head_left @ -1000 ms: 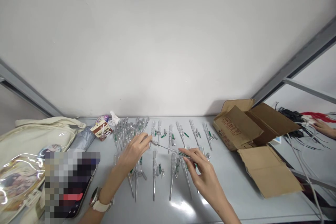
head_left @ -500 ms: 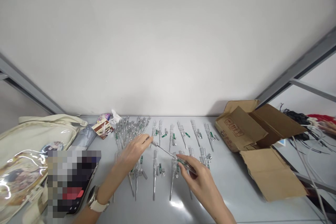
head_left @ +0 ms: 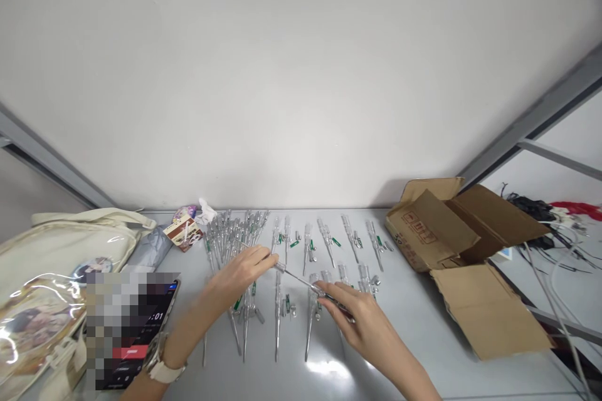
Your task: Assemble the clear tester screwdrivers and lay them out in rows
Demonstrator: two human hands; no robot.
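My left hand (head_left: pixel 247 269) pinches a clear-handled tester screwdriver (head_left: pixel 281 267), its handle end pointing right and a thin shaft showing past the fingers at upper left. In my right hand (head_left: pixel 350 313) is a second screwdriver (head_left: pixel 298 278), its dark handle mostly hidden by the fingers. That one's thin metal shaft runs up-left, and its tip meets the handle end in my left hand. Below lie more clear tester screwdrivers (head_left: pixel 277 326) in two rows, with small green strips (head_left: pixel 288 304) and tiny metal pieces (head_left: pixel 293 310) beside them.
A pile of tester screwdrivers (head_left: pixel 230 232) lies at the back left, near a crumpled tissue (head_left: pixel 205 210) and a brown packet (head_left: pixel 184 233). Leftward are a phone (head_left: pixel 145 332) and a cream bag (head_left: pixel 61 244). An opened cardboard box (head_left: pixel 418 238) stands right, with cables (head_left: pixel 531 213) beyond.
My left hand has shifted slightly right and down, and my right hand slightly down, with the two screwdrivers still end to end. The co-worker's hand at far right has left view.
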